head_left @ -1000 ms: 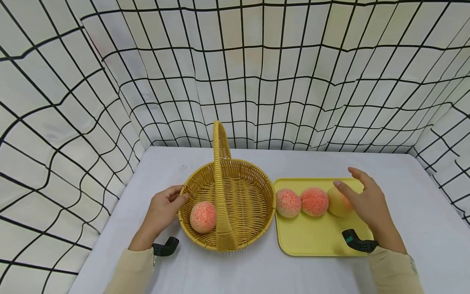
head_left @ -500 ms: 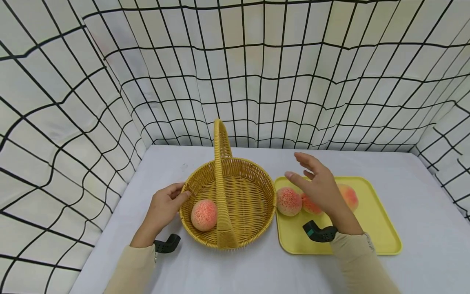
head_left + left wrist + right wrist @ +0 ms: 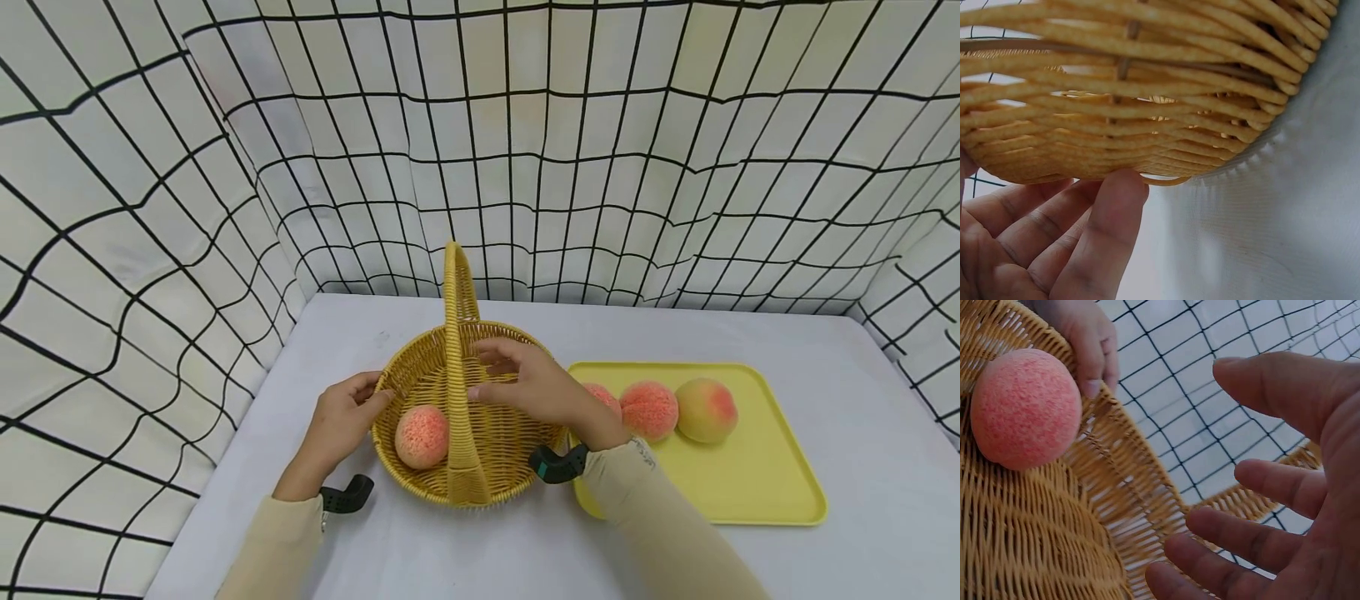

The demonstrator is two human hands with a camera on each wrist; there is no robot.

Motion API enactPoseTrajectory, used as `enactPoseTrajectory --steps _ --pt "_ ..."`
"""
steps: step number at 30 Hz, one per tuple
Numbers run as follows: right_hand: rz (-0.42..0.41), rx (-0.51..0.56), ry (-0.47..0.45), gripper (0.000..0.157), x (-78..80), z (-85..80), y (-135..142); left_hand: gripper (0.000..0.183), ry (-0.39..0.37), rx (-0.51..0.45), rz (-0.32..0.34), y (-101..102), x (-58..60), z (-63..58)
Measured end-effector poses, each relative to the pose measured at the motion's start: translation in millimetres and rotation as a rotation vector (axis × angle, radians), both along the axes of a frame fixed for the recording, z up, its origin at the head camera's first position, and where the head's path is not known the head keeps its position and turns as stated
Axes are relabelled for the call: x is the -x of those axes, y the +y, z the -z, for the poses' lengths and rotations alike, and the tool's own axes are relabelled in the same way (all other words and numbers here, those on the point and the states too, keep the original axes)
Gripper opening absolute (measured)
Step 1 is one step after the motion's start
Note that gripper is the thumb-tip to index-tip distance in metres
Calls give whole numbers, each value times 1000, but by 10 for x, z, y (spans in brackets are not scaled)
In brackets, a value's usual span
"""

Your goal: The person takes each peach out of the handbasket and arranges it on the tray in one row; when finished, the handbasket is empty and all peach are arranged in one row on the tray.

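A round wicker basket [image 3: 504, 446] with a tall arched handle stands on the table, one pink peach [image 3: 422, 437] lying in its left side. My left hand [image 3: 341, 425] pinches the basket's left rim; in the left wrist view its thumb and fingers [image 3: 1119, 212] meet the woven edge. Over the right half of the basket, beside the handle, hovers my right hand [image 3: 536, 383], fingers spread and holding nothing. The right wrist view shows its thumb and fingers apart, with the peach [image 3: 1025, 409] in the basket beyond.
Right of the basket lies a yellow tray [image 3: 765, 475] with two pink peaches, one in the middle [image 3: 648, 410] and one partly hidden behind my right wrist [image 3: 602, 398], plus a yellow-red peach [image 3: 707, 410]. Black-gridded white netting [image 3: 570, 192] encloses the table's back and sides.
My right hand has swept left from above the tray's peaches to over the basket, its fingers staying loose. The left hand keeps its hold on the rim.
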State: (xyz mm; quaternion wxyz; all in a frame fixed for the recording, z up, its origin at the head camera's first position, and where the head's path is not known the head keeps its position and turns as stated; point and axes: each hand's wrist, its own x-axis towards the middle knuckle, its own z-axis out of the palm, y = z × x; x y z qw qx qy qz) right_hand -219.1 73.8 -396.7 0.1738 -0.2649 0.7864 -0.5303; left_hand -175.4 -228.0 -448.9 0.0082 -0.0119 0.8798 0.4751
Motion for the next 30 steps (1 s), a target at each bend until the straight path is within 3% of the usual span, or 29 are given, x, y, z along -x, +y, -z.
enactPoseTrajectory --steps 7,17,20,30 --pt "-119 7 -36 53 68 70 -257 37 -7 -2 0 10 14 -10" --pt "-284 -155 37 67 152 171 -498 36 -12 -19 -1 4 27 15" --pt "-326 -174 22 70 153 208 -541 36 -10 -19 -3 0 27 23" --pt "-338 -170 -37 76 110 269 -630 37 -14 -24 -5 -13 8 18"
